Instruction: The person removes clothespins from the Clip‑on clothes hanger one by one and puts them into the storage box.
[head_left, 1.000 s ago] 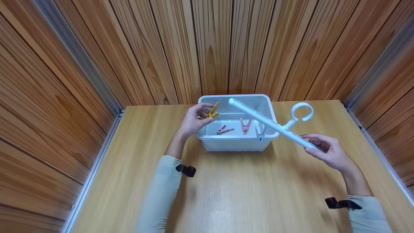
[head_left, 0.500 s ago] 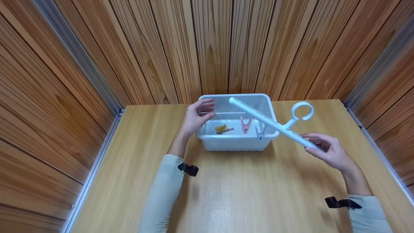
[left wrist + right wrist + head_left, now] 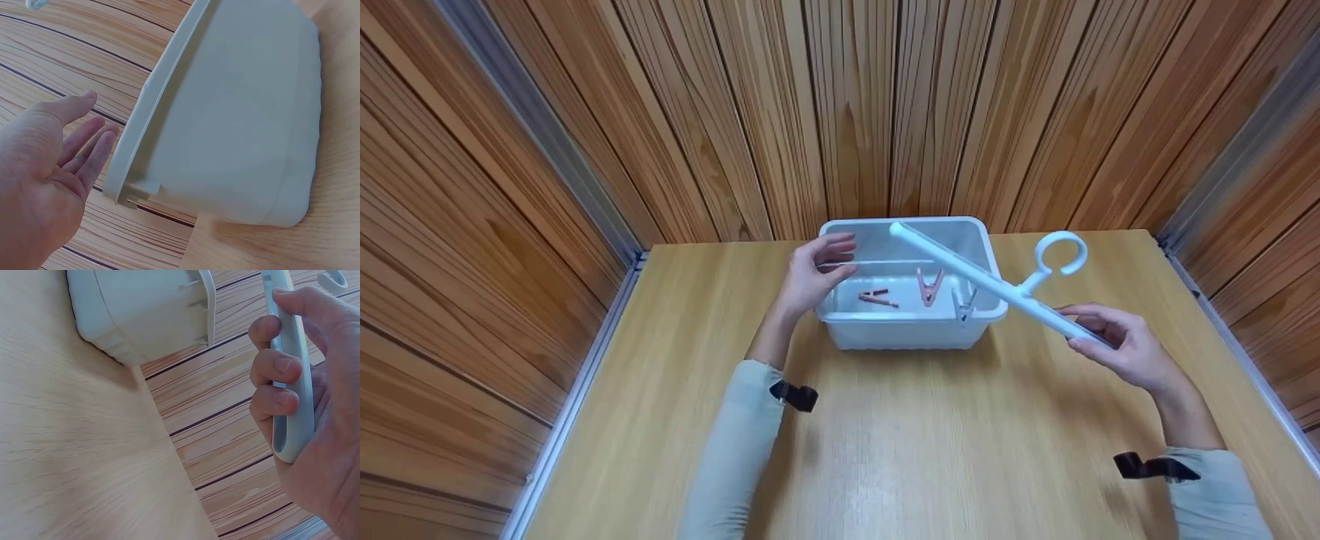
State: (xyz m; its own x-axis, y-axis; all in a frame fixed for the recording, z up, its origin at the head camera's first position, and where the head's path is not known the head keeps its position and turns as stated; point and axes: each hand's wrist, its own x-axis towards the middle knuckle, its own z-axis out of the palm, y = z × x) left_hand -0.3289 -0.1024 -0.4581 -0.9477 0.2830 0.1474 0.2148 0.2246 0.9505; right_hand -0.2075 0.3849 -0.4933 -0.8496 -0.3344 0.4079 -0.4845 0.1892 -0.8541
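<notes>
A light blue hanger (image 3: 960, 264) with an open ring hook slants over the white bin (image 3: 904, 330). My right hand (image 3: 1125, 349) grips its lower right end, fingers curled round the bar in the right wrist view. Over the bin's left rim, my left hand (image 3: 817, 274) holds nothing, its fingers loosely bent and the thumb apart. Inside the bin lie a reddish clothespin (image 3: 877, 298) at the left and a pink clothespin (image 3: 929, 287) in the middle. A greyish clothespin (image 3: 963, 307) shows near the front right, partly behind the hanger.
The bin stands on a wooden table (image 3: 885, 435), close to the plank wall (image 3: 855, 112) at the back. Metal rails (image 3: 577, 397) edge the table at left and right. Each sleeve carries a black wrist mount (image 3: 795, 395).
My left hand has let go of a yellow clothespin, which dropped into the bin and is no longer seen. The reddish clothespin has shifted slightly. My right hand keeps the hanger nearly still.
</notes>
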